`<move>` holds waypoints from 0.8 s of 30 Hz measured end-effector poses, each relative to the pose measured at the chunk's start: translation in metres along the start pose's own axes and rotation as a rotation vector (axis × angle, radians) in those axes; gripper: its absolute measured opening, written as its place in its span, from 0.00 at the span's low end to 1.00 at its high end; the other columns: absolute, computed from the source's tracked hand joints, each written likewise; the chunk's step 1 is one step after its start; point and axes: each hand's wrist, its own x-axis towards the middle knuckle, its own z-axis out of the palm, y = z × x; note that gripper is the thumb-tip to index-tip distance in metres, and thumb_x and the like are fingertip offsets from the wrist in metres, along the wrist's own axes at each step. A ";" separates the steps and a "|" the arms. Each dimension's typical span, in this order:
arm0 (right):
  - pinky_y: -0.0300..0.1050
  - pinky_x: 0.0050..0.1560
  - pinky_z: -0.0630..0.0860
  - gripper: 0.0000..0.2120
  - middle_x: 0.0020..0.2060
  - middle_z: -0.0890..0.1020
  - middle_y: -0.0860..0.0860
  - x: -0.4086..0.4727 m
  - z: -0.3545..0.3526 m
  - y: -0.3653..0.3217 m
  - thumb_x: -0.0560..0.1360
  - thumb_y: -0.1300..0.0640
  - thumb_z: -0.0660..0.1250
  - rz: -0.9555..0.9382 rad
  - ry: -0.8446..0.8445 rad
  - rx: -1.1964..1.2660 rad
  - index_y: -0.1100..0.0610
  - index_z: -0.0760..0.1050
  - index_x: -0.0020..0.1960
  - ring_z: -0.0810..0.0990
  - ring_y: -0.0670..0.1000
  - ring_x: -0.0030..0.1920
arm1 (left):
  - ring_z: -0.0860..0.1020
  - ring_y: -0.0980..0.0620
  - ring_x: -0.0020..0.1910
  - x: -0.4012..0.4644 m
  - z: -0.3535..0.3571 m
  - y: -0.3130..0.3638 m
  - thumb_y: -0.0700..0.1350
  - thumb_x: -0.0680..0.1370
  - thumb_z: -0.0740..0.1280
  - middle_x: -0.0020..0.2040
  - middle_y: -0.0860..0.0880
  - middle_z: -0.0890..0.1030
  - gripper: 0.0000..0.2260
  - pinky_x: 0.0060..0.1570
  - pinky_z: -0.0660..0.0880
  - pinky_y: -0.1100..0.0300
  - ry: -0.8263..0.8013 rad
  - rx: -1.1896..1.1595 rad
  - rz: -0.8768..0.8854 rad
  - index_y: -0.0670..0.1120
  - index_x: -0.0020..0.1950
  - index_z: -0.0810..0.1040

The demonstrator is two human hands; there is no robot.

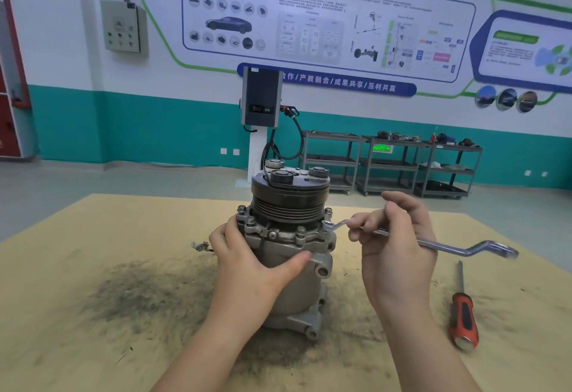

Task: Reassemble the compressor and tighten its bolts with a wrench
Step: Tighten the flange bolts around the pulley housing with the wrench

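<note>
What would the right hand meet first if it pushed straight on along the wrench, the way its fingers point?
Probably the compressor: the right hand points left along the wrench, whose ring end sits on a flange bolt.

1. Bright, even indoor light; no hard shadows under either hand.
2. Glare washes out parts of the wall poster far beyond the hands; its small text is unreadable.
3. Soft highlights on the wrench shaft right of the right hand.
4. Wrench's far end slightly smeared, some motion blur.
5. Wide-angle distortion: wall stripe and carts behind the hands bow and tilt toward the edges.
6. Compressor under the left hand is sharp; background softer.
</note>
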 end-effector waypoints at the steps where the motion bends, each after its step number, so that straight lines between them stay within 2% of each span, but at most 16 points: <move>1: 0.41 0.28 0.74 0.11 0.22 0.71 0.52 0.002 -0.001 0.001 0.81 0.68 0.53 0.038 -0.010 0.032 0.59 0.72 0.48 0.79 0.53 0.28 | 0.61 0.79 0.49 0.000 0.000 0.000 0.70 0.55 0.72 0.50 0.64 0.54 0.49 0.58 0.61 0.69 0.000 0.003 0.004 0.55 0.71 0.58; 3: 0.40 0.27 0.73 0.12 0.22 0.71 0.52 0.007 -0.003 0.002 0.81 0.69 0.53 0.101 -0.032 0.082 0.59 0.73 0.48 0.78 0.52 0.28 | 0.57 0.85 0.51 0.000 0.000 0.000 0.70 0.56 0.72 0.49 0.65 0.54 0.49 0.54 0.60 0.74 0.001 0.007 0.018 0.56 0.71 0.58; 4: 0.39 0.27 0.73 0.11 0.23 0.71 0.52 0.010 -0.003 0.002 0.81 0.68 0.53 0.138 -0.039 0.099 0.60 0.73 0.49 0.78 0.52 0.28 | 0.58 0.84 0.50 0.000 0.000 0.000 0.70 0.55 0.72 0.49 0.65 0.54 0.49 0.52 0.60 0.75 0.001 0.008 0.020 0.56 0.71 0.58; 6: 0.38 0.27 0.72 0.12 0.23 0.70 0.52 0.017 -0.005 0.002 0.81 0.67 0.53 0.230 -0.051 0.134 0.60 0.73 0.49 0.76 0.51 0.26 | 0.62 0.75 0.47 0.000 0.000 0.001 0.70 0.55 0.72 0.49 0.65 0.54 0.49 0.51 0.60 0.74 -0.002 0.012 0.018 0.55 0.71 0.58; 9: 0.38 0.26 0.69 0.13 0.23 0.67 0.50 0.020 -0.004 0.003 0.80 0.67 0.51 0.289 -0.020 0.165 0.59 0.73 0.49 0.71 0.49 0.24 | 0.61 0.71 0.52 0.000 -0.001 0.002 0.71 0.55 0.72 0.51 0.65 0.55 0.50 0.54 0.61 0.71 -0.006 0.019 0.015 0.54 0.71 0.58; 12: 0.39 0.26 0.70 0.14 0.22 0.68 0.51 0.007 0.001 0.006 0.80 0.69 0.51 0.115 0.039 0.081 0.60 0.73 0.45 0.73 0.51 0.24 | 0.61 0.71 0.52 0.000 -0.002 0.004 0.75 0.51 0.68 0.51 0.65 0.55 0.54 0.57 0.62 0.68 -0.001 0.008 0.001 0.53 0.72 0.58; 15: 0.40 0.33 0.76 0.12 0.25 0.74 0.50 -0.020 0.009 0.010 0.79 0.69 0.54 -0.209 -0.038 -0.200 0.58 0.73 0.46 0.78 0.51 0.30 | 0.62 0.72 0.50 0.001 -0.002 0.003 0.75 0.50 0.67 0.50 0.65 0.55 0.55 0.52 0.61 0.79 0.003 -0.009 0.012 0.52 0.72 0.59; 17: 0.37 0.37 0.76 0.08 0.31 0.79 0.50 -0.033 0.015 0.013 0.78 0.62 0.57 -0.373 -0.158 -0.406 0.53 0.74 0.47 0.80 0.46 0.34 | 0.61 0.79 0.51 0.001 -0.001 0.003 0.75 0.51 0.67 0.50 0.64 0.56 0.54 0.48 0.59 0.86 0.002 -0.029 0.027 0.52 0.72 0.59; 19: 0.36 0.38 0.76 0.07 0.33 0.80 0.47 -0.035 0.018 0.009 0.78 0.58 0.58 -0.473 -0.208 -0.471 0.50 0.73 0.50 0.81 0.45 0.34 | 0.55 0.86 0.54 0.001 0.000 0.002 0.75 0.52 0.68 0.49 0.65 0.56 0.53 0.47 0.58 0.87 0.002 -0.042 0.029 0.53 0.71 0.59; 21: 0.40 0.37 0.77 0.08 0.30 0.78 0.47 -0.028 0.014 0.001 0.78 0.63 0.56 -0.524 -0.174 -0.373 0.53 0.71 0.51 0.81 0.49 0.33 | 0.56 0.85 0.54 0.001 -0.001 0.002 0.75 0.51 0.67 0.50 0.65 0.56 0.52 0.48 0.58 0.87 0.003 -0.048 0.031 0.55 0.70 0.59; 24: 0.45 0.35 0.77 0.12 0.24 0.73 0.50 -0.014 0.006 -0.009 0.79 0.69 0.52 -0.321 -0.072 -0.149 0.56 0.70 0.50 0.79 0.54 0.29 | 0.63 0.74 0.51 0.000 -0.001 0.003 0.75 0.51 0.67 0.53 0.64 0.57 0.52 0.54 0.59 0.79 0.007 -0.039 0.023 0.54 0.70 0.59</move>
